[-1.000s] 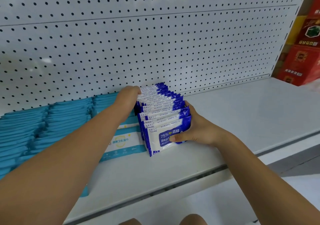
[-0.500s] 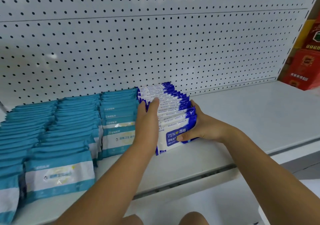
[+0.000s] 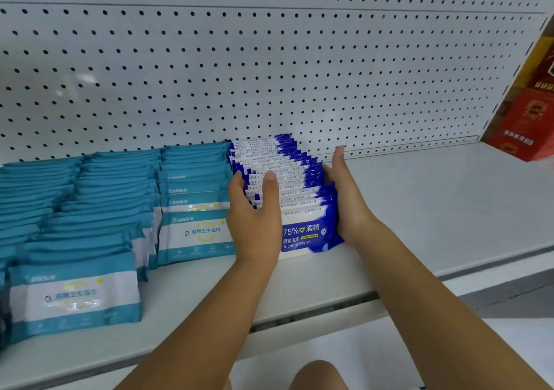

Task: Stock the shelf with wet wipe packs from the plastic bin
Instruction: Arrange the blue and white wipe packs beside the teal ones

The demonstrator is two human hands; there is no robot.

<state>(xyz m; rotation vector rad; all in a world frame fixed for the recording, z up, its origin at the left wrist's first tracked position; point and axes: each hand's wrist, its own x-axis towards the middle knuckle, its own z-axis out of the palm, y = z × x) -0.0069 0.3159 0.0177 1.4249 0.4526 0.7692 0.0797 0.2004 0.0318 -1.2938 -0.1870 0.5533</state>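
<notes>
Now hands (image 3: pixel 254 218) around blue packs (image 3: pixel 299 203)

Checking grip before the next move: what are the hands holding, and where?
Both hands, left and right, press the row of blue wipe packs from its two sides.

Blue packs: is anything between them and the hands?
Nothing is. The left hand presses on the row's left side and top, and the right hand lies flat against its right side. The blue packs already stand on the shelf, beside the teal packs.
</notes>
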